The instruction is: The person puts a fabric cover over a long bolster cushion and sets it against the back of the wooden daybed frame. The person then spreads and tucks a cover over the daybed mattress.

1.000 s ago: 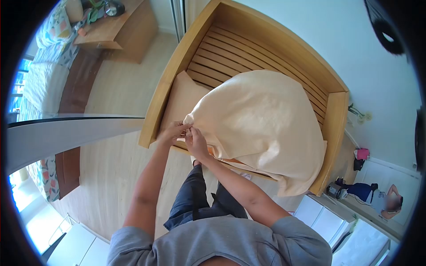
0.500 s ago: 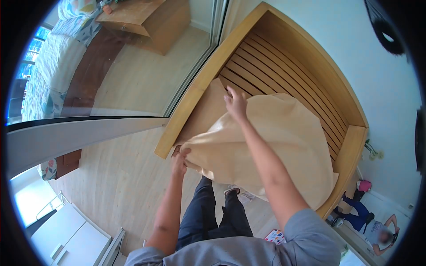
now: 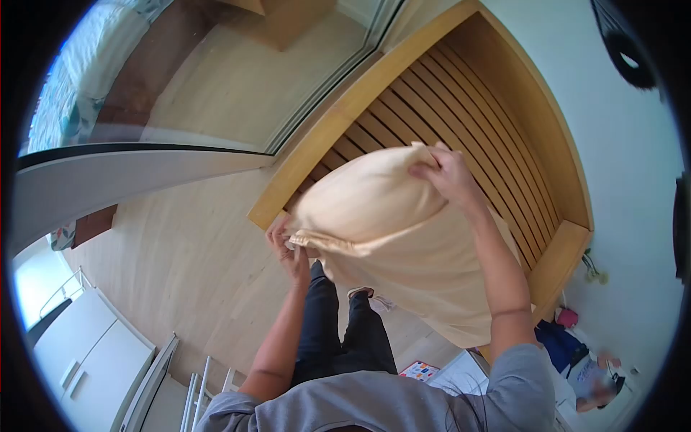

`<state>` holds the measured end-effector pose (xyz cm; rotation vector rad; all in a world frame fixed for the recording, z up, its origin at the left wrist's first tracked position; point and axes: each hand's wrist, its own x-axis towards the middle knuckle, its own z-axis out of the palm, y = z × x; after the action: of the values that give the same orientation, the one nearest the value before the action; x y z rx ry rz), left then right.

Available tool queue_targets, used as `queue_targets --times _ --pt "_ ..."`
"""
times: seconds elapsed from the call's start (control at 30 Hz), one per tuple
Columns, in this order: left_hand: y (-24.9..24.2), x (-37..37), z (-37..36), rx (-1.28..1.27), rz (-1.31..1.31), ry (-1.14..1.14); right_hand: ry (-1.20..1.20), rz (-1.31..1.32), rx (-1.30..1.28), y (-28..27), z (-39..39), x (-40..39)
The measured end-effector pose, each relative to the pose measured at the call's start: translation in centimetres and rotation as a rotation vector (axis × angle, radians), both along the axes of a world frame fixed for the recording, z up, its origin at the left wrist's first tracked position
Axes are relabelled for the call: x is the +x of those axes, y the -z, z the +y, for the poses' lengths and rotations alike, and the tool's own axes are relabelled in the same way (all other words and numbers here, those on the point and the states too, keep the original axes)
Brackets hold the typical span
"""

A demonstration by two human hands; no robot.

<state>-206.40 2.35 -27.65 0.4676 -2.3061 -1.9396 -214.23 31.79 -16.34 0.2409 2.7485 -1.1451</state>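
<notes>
A large cream cushion (image 3: pixel 374 216) is lifted off a wooden slatted bench frame (image 3: pixel 461 93). My left hand (image 3: pixel 288 248) grips the cushion's near corner at its seam. My right hand (image 3: pixel 446 173) grips the cushion's far top edge, arm stretched across it. The cushion hangs between both hands, its lower part drooping toward the bench's right end. My dark trousers and a foot show below the cushion.
A light wooden floor (image 3: pixel 194 252) lies left of the bench. A glass sliding door (image 3: pixel 216 79) runs along the top left. A white cabinet (image 3: pixel 86 345) stands at lower left. Another person (image 3: pixel 590 374) sits on the floor at lower right near small items.
My right hand left the corner, reached over the cushion and took its far edge. The cushion has been raised off the bench. The view has swung to the right.
</notes>
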Motion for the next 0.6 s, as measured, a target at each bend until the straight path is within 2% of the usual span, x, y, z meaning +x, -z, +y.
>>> queue_targets --times 0.03,0.07,0.13,0.17,0.2,0.23,0.3,0.33,0.37,0.43,0.5,0.57,0.6 --pt "-2.7 -0.7 0.6 -0.084 0.137 0.039 0.005 0.007 -0.086 -2.6 0.0 1.4" --pt "-4.3 -1.2 0.5 -0.066 0.131 0.05 0.01 0.016 -0.171 -4.8 0.0 2.7" --pt "-5.8 -2.4 -0.8 -0.328 0.208 0.515 -0.055 0.058 -0.071 -8.8 0.0 4.9" --pt "-5.8 -2.6 -1.0 -0.308 0.213 0.527 -0.134 0.104 0.011 -9.9 0.3 5.5" --pt "-5.7 -2.7 -1.3 -0.001 0.087 0.589 -0.183 0.073 -0.245 -9.3 2.0 6.3" --pt "-5.6 -2.5 -1.4 0.304 -0.047 0.645 -0.166 0.072 -0.228 -8.3 3.4 6.2" --pt "-5.7 -1.5 -1.7 0.317 -0.055 0.633 0.172 -0.217 -0.924 -5.7 6.5 5.4" --pt "-6.0 -1.0 -1.7 0.231 -0.066 0.596 0.176 -0.209 -0.91 -3.1 8.0 6.0" --pt "-6.4 -0.6 -1.7 0.142 -0.081 0.558 -0.002 -0.387 -0.717 0.1 9.4 7.0" --pt "-7.3 0.1 -0.5 0.195 -0.158 0.472 -0.192 -0.55 -0.512 1.6 11.3 5.1" --pt "-7.7 0.3 -0.4 0.232 -0.259 0.404 -0.606 -1.024 0.106 1.9 12.6 3.9" --pt "-7.7 0.0 -0.3 0.041 -0.241 0.433 -0.53 -1.047 0.036 0.1 13.7 4.5" --pt "-8.1 -0.3 0.0 0.204 -0.256 0.373 -0.622 -1.144 0.13 -0.8 14.7 4.2"
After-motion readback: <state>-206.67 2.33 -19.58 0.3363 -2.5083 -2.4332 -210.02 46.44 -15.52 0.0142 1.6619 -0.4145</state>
